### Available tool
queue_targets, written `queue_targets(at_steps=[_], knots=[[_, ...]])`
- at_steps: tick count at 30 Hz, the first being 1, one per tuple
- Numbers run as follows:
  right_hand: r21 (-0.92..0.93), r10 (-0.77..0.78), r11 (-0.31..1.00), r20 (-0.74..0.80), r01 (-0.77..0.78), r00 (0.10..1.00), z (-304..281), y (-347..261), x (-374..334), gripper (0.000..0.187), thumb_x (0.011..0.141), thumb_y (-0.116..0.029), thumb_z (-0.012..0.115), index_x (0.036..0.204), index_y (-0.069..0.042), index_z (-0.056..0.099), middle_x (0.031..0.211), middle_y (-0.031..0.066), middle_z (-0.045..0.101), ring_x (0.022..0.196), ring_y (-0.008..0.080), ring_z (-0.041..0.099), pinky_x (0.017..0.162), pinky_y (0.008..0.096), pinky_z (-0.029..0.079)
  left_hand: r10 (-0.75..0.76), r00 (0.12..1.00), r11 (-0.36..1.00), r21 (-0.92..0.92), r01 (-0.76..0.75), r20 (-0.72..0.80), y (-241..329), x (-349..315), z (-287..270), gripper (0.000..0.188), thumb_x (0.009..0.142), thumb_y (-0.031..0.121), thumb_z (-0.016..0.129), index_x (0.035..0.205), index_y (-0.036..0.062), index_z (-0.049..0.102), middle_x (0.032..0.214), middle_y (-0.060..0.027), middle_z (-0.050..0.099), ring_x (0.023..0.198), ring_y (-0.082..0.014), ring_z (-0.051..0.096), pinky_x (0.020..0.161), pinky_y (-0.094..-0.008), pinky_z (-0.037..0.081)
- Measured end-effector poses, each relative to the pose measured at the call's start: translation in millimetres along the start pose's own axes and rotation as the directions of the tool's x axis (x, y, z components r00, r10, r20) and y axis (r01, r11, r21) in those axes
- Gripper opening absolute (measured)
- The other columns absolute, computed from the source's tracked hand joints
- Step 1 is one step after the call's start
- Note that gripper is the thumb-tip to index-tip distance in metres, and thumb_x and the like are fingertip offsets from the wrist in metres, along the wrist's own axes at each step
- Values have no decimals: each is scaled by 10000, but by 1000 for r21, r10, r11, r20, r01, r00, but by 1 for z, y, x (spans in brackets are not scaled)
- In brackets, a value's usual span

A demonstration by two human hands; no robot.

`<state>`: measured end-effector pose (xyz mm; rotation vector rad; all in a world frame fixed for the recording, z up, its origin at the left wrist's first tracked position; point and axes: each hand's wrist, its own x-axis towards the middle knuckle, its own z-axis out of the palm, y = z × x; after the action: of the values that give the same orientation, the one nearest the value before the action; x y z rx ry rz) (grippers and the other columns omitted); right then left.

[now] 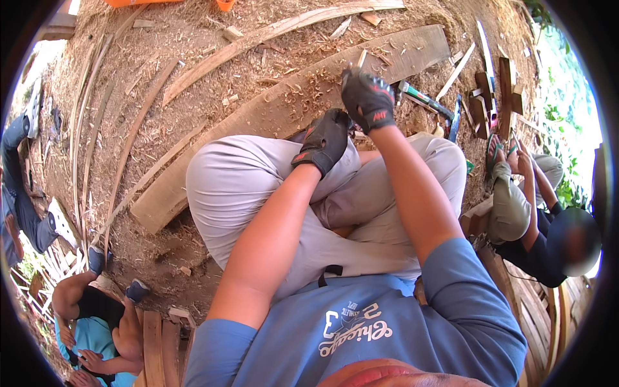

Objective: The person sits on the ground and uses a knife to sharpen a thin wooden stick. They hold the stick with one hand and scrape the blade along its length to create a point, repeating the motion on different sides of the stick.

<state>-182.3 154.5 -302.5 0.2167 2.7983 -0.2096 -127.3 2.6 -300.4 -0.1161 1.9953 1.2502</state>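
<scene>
1. Two hands in dark gloves are in front of the seated person: the left hand [322, 138] and the right hand [367, 97], which is farther from the body.
2. The left hand is near the near edge of the wide plank [264, 116], with its fingers curled. Its grip is turned away from view, so one cannot tell if it grasps something.
3. The right hand is bent over the plank, just beside the left one. Its fingers are folded too, but whether this grip holds a thing or is only clenched, one cannot tell.
4. The wide plank lies on the ground [174, 258], in front of the crossed legs, and goes slantwise from lower left to upper right. Curly shavings [314, 86] lie on its upper face.
5. To the right of the right hand lies a hammer [427, 100] with a partly green handle, and near its end is a blue tool [456, 119].
6. Beyond the plank there is a long curved strip [277, 32] of wood.
7. Another person [525, 193] sits at the right side, and one more in a light blue top [93, 338] sits at lower left.
</scene>
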Motion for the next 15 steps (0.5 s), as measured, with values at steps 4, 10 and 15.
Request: queue_targets(at_steps=[4, 10, 15], knots=[[-21, -48, 999, -35, 47, 998, -14, -1, 0, 296, 1020, -286, 527, 1088, -91, 739, 970, 250, 756, 899, 453, 742, 774, 545, 581, -36, 999, 996, -79, 36, 3, -6, 15, 9, 410, 1045, 361, 502, 1146, 39, 733, 1029, -206, 768, 951, -354, 745, 838, -447, 552], [17, 22, 1000, 150, -25, 988, -5, -39, -23, 277, 958, -321, 603, 1077, -118, 749, 1034, 212, 770, 928, 443, 743, 779, 536, 584, 68, 994, 982, 181, -52, -82, -34, 11, 5, 442, 1045, 405, 509, 1142, 44, 745, 1096, -238, 764, 1054, -409, 733, 918, -478, 554], [-31, -2, 1000, 79, 5, 997, -7, 21, 22, 277, 947, -319, 610, 1136, -124, 669, 977, 201, 755, 949, 436, 744, 758, 530, 589, 29, 999, 999, 24, -29, -40, -1, 4, 11, 472, 1054, 430, 487, 1135, 39, 739, 1126, -253, 752, 1090, -451, 706, 943, -498, 530]])
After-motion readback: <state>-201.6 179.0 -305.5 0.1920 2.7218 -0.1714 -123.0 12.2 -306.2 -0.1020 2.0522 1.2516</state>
